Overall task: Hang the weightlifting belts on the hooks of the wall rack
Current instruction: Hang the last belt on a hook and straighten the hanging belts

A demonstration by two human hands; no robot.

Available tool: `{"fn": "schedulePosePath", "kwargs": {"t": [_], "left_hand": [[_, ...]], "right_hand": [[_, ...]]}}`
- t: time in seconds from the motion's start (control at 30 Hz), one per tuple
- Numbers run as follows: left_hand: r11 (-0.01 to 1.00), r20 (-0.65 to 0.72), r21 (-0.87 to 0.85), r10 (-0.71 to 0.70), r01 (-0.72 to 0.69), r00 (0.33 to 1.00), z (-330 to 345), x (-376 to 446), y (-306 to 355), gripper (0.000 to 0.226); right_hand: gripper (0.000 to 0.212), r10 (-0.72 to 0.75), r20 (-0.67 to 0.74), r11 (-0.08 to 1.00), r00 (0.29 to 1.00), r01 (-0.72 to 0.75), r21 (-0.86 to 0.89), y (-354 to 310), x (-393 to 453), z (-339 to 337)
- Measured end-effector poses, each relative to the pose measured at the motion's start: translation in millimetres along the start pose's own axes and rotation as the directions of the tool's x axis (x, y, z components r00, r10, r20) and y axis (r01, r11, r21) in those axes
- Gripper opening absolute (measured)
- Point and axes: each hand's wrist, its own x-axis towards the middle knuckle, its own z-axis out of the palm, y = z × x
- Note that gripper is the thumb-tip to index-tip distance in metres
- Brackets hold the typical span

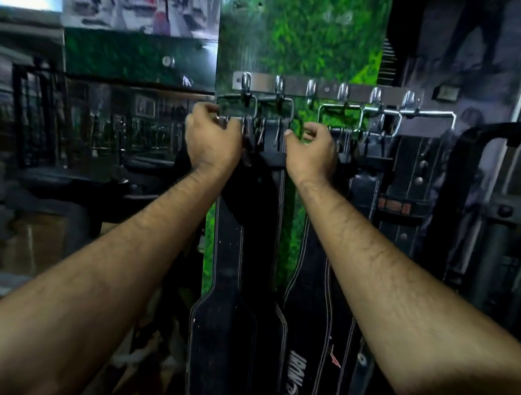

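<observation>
belts point(239, 260) crowd hooks point(278, 85) – left hand point(212, 140) grips a buckle point(235, 106), right hand point(311, 151) loosely curled, holding nothing.

Wall rack point(326, 89): we see a silver metal bar with shiny chrome hooks.
Panel behind the rack point(303, 39): we see mottled green, like moss or foliage, brightest at its right edge.
Belt below the rack's left end point(223, 339): black, with pale stitching along its edges.
Belt below the rack's middle point(312, 333): black, with white stitching, white lettering and a small red mark low down.
Belt below the rack's right end point(407, 181): we see black with metal studs and a reddish label patch.
Buckles just under the rack point(340, 115): silver wire.
</observation>
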Motion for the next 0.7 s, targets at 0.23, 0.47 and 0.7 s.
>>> {"fn": "schedulePosePath", "kwargs": {"t": [0.23, 0.47, 0.7], "left_hand": [[0.938, 0.187, -0.186, -0.259, 0.293, 0.948, 14, 27, -32, 0.051], [0.908, 0.29, -0.359, -0.11, 0.215, 0.951, 11, 36, -47, 0.035], [0.904, 0.206, -0.408, -0.044, 0.126, 0.978, 12, 44, -19, 0.039]], "right_hand": [[0.032, -0.001, 0.163, 0.955, 0.987, 0.049, -0.291, -10, 26, 20], [0.029, -0.123, 0.017, 0.99, 0.992, 0.122, 0.075, 7, 14, 42], [0.027, -0.291, -0.142, 0.942, 0.946, 0.309, 0.131, -24, 20, 16]]}}
